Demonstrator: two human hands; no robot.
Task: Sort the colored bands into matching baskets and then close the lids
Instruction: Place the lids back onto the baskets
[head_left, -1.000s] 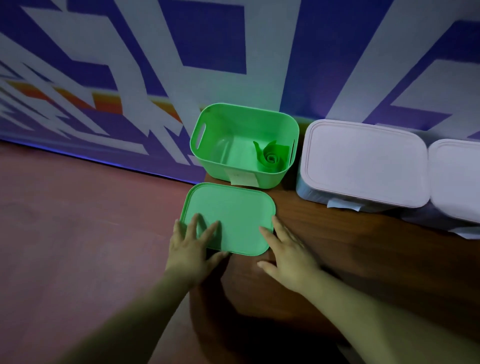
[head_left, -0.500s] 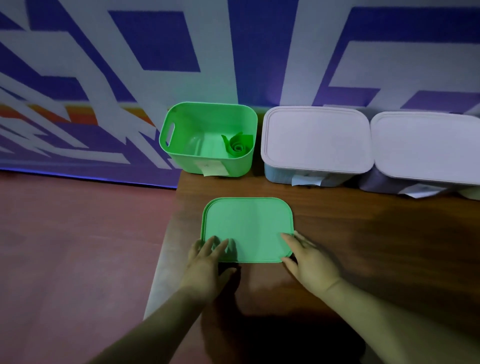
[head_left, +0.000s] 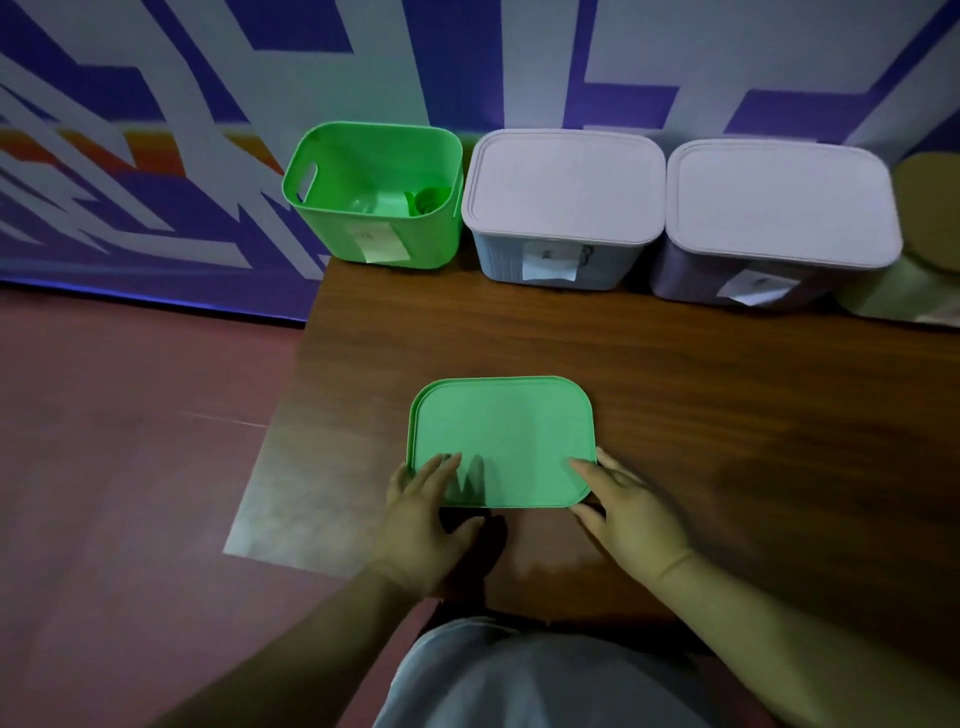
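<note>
Both hands were on the green lid (head_left: 501, 441), flat on the tabletop (head_left: 727, 364).

The left hand (head_left: 423, 514) lay open with straight fingers on the lid's near-left corner. The right hand (head_left: 623, 512), also open, touched the near-right corner, and neither was gripping yet. The lid looked like thin moulded plastic, so likely light, fairly stiff and a bit slick. Sliding a thumb under each short edge seemed the sure way to lift it level. The open green basket (head_left: 376, 195) sat well beyond the left hand with a rolled green band (head_left: 428, 200) inside. Two lidded baskets (head_left: 563, 192) stood beyond the right hand.
</note>
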